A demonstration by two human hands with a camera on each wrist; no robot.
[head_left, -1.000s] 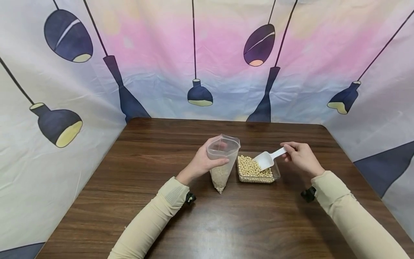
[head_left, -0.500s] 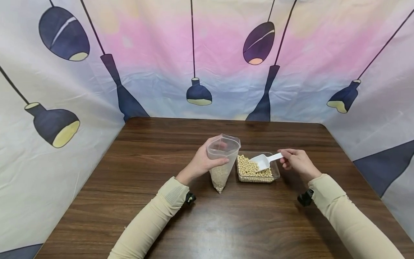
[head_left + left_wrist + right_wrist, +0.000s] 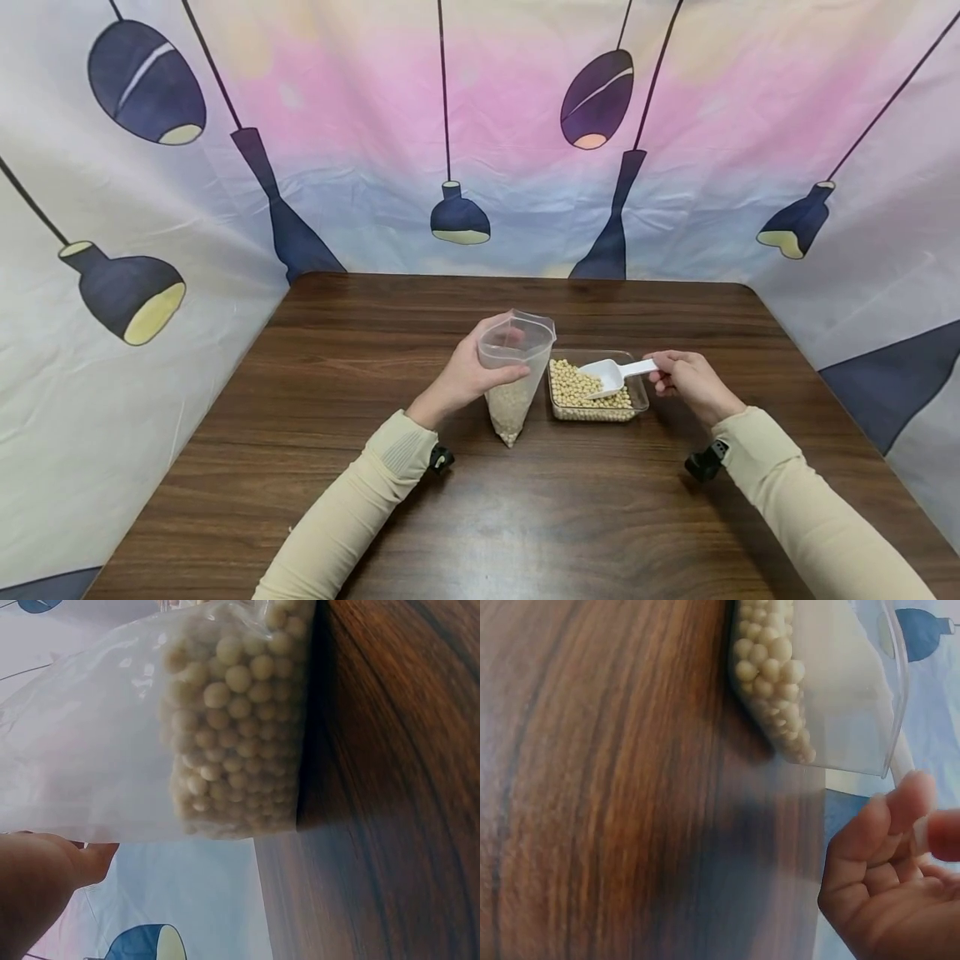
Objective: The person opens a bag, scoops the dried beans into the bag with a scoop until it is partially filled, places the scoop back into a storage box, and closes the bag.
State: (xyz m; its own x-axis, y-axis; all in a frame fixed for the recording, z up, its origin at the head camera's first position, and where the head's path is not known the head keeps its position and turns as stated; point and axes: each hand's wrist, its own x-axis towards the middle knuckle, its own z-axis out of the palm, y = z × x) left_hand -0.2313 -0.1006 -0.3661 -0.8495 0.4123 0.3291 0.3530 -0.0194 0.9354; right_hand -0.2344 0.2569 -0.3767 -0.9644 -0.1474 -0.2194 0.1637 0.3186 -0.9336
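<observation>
White and slim, the scoop has its handle pinched between the thumb and fingers of the right hand, and we find its bowl among the pale beans inside the clear container. From that pinch the scoop lies to the left, its long axis slanting gently down across the container, so the bowl end points toward the bag. We see the bag standing just beside the container's left side, its mouth gaping upward and its lower part filled with similar beans. Around it curl the fingers of the left hand, thumb across the front; the right hand is well apart, beyond the container. How deep the bowl's lip sits we cannot quite tell, as the right wrist view shows the scoop only faintly through the container wall.
</observation>
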